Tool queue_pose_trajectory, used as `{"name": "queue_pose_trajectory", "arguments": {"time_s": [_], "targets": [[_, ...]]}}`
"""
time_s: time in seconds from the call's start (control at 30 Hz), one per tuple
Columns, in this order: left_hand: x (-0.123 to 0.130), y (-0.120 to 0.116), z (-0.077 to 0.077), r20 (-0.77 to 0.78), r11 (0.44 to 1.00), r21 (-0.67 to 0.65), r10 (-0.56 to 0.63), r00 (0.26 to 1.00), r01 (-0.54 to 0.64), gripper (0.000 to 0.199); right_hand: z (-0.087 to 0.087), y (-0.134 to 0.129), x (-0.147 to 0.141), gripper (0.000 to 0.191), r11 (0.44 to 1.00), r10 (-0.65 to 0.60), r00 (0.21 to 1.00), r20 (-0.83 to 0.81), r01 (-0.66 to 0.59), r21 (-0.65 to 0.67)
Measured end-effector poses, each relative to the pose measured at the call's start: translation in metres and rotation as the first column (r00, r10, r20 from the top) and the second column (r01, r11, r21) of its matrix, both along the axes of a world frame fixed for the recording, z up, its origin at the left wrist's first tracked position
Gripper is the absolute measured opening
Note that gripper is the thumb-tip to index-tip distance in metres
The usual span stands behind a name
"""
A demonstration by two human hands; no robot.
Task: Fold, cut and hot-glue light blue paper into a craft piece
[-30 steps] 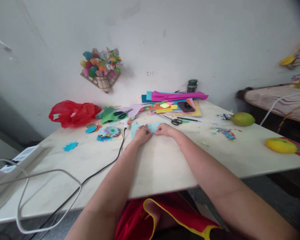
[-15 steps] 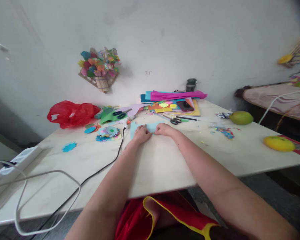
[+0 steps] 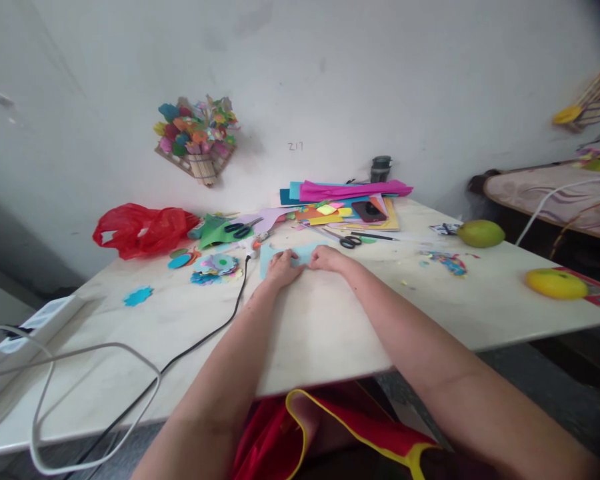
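A sheet of light blue paper (image 3: 304,255) lies on the table under both hands. My left hand (image 3: 283,268) rests on its left part, fingers stretched out and pressing it down. At the right part of the sheet, my right hand (image 3: 329,259) is closed, its curled fingers pinching the near edge; the fingertips are partly hidden. Just left of the sheet is a glue gun (image 3: 253,247) with a black cord. Black-handled scissors (image 3: 350,241) lie behind my right hand, close to a black pen (image 3: 375,236).
Scalloped paper cutouts (image 3: 220,265) and a red plastic bag (image 3: 143,230) are on the left. Coloured sheets and a phone (image 3: 369,211) lie at the back. Two mangoes (image 3: 556,283) sit on the right. A white cable (image 3: 100,345) loops over the table's left front edge.
The view has shifted very slightly. Both hands stay at the light blue paper, with almost no visible movement.
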State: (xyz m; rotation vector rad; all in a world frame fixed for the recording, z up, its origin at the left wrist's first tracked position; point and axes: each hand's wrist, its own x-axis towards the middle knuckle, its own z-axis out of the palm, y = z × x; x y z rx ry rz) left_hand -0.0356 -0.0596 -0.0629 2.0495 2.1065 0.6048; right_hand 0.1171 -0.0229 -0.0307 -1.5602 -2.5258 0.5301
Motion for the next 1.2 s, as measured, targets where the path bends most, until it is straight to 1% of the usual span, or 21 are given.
{"name": "queue_pose_trajectory", "arguments": {"time_s": [0.17, 0.4, 0.5, 0.7, 0.9, 0.97, 1.07, 1.13, 1.2], "targets": [[0.001, 0.001, 0.0, -0.014, 1.0, -0.016, 0.015, 1.0, -0.015, 0.041, -0.002, 0.004, 0.007, 0.021, 0.999, 0.036, 0.998, -0.054, -0.036, -0.003], [0.0, 0.001, 0.0, -0.036, 1.0, -0.023, -0.001, 0.999, 0.0, 0.037, -0.002, 0.007, 0.016, 0.024, 0.998, 0.061, 0.997, -0.042, -0.061, 0.008], [0.001, 0.0, 0.001, -0.038, 1.0, -0.023, -0.001, 0.999, 0.001, 0.037, -0.001, 0.008, 0.017, 0.025, 0.999, 0.045, 0.999, -0.019, -0.045, 0.006], [0.001, 0.0, 0.002, -0.044, 1.0, -0.016, -0.021, 0.999, 0.02, 0.035, 0.005, 0.007, 0.016, 0.025, 0.999, -0.011, 0.998, 0.061, 0.013, -0.041], [0.004, -0.004, 0.003, -0.085, 1.0, 0.003, -0.023, 0.996, 0.023, 0.035, 0.006, 0.007, 0.016, 0.025, 0.999, 0.006, 0.995, 0.095, -0.002, -0.036], [0.007, -0.006, 0.003, -0.138, 0.998, 0.047, -0.04, 0.99, 0.047, 0.035, 0.007, 0.006, 0.016, 0.024, 1.0, 0.008, 0.995, 0.099, -0.005, -0.027], [0.015, -0.006, 0.004, -0.213, 0.981, 0.129, -0.113, 0.97, 0.142, 0.04, 0.007, 0.005, 0.017, 0.023, 1.0, 0.018, 0.996, 0.089, -0.017, -0.012], [0.019, -0.004, 0.004, -0.207, 0.975, 0.13, -0.151, 0.966, 0.181, 0.044, 0.006, 0.006, 0.017, 0.022, 0.999, 0.033, 0.996, 0.078, -0.033, 0.001], [0.022, -0.003, 0.003, -0.181, 0.978, 0.086, -0.174, 0.968, 0.191, 0.046, 0.004, 0.007, 0.017, 0.021, 0.999, 0.041, 0.997, 0.069, -0.041, 0.001]]}}
